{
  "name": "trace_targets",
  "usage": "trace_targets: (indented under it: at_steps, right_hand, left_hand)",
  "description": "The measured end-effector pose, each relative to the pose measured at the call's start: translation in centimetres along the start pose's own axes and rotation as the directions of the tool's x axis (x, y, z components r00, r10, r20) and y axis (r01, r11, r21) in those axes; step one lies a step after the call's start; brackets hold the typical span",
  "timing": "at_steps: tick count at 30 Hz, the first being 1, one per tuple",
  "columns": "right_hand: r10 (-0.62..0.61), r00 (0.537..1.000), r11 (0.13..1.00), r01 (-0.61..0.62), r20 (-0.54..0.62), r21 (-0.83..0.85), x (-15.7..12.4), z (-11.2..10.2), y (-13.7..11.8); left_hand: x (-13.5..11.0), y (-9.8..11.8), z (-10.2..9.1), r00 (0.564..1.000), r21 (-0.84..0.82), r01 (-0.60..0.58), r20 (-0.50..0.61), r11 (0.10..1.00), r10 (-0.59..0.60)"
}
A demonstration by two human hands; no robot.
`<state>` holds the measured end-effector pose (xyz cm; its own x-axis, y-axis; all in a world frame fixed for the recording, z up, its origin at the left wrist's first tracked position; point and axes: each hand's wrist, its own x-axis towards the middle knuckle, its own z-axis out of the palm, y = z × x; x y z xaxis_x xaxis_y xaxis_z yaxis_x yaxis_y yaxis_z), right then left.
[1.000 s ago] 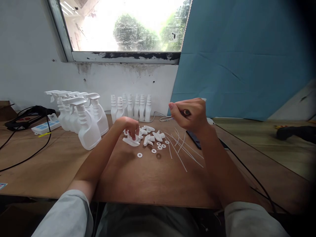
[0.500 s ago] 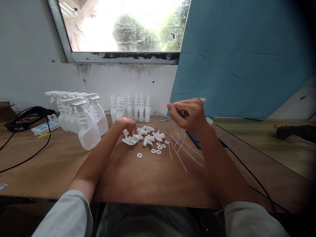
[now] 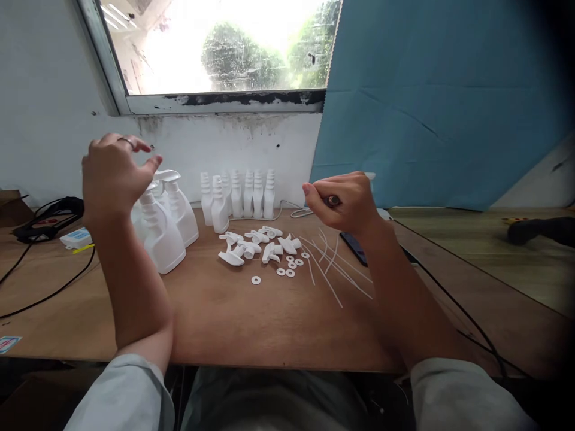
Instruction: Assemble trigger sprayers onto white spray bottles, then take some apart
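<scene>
My left hand [image 3: 114, 176] is raised in front of the white spray bottles [image 3: 164, 239] at the left, its fingers apart and curved, with a ring on one finger. Nothing shows between thumb and fingers. Some of those bottles are hidden behind it. My right hand [image 3: 348, 200] is closed in a fist above the right side of the table, wrapped round a dark stick-like thing [image 3: 333, 200] whose round end shows; its kind is unclear. Between the hands lie several white trigger spray heads [image 3: 271, 251], white ring washers [image 3: 290, 273] and thin white tubes [image 3: 332, 287].
Several white bottles without heads [image 3: 220, 206] stand by the wall. A phone [image 3: 354, 248] lies behind my right forearm. Black cables [image 3: 67, 290] and a power strip [image 3: 76, 238] are at the left. A blue cloth [image 3: 426, 108] hangs at the right.
My left hand has left the pile of trigger heads and moved up and left to the spray bottles. A trigger head lies where it was. My right hand stays closed, nearly still.
</scene>
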<state>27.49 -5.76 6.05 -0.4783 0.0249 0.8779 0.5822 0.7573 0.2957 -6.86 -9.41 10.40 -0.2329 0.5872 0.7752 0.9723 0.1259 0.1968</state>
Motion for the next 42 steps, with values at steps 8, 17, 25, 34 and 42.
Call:
trace_targets:
  at_steps: [8,17,25,34,42]
  right_hand:
    - [-0.029,0.998,0.999,0.028,-0.053,-0.024,0.2,0.0,0.0]
    - [0.168,0.986,0.958,-0.168,0.019,0.233,0.5,0.4,-0.2]
    - [0.254,0.947,0.819,-0.318,0.196,0.478,0.9,-0.5,-2.1]
    - [0.495,0.869,0.749,-0.421,-0.011,0.511,1.2,-1.8,-2.0]
    - [0.707,0.683,0.558,-0.378,-0.184,0.739,1.6,-1.4,-0.3]
  left_hand:
    - [0.4,-2.6,-0.4,0.837,0.089,0.224,0.494,0.971,-0.238]
    - [-1.8,2.0,-1.9,0.892,-0.319,-0.38,0.122,0.868,0.436]
    - [-5.0,8.9,-1.9,0.757,-0.607,-0.529,-0.023,0.593,0.653]
    - [-6.0,11.3,-2.0,0.821,-0.601,-0.494,-0.086,0.628,0.564]
    - [-2.9,9.9,2.2,0.723,-0.607,-0.437,0.202,0.664,0.66]
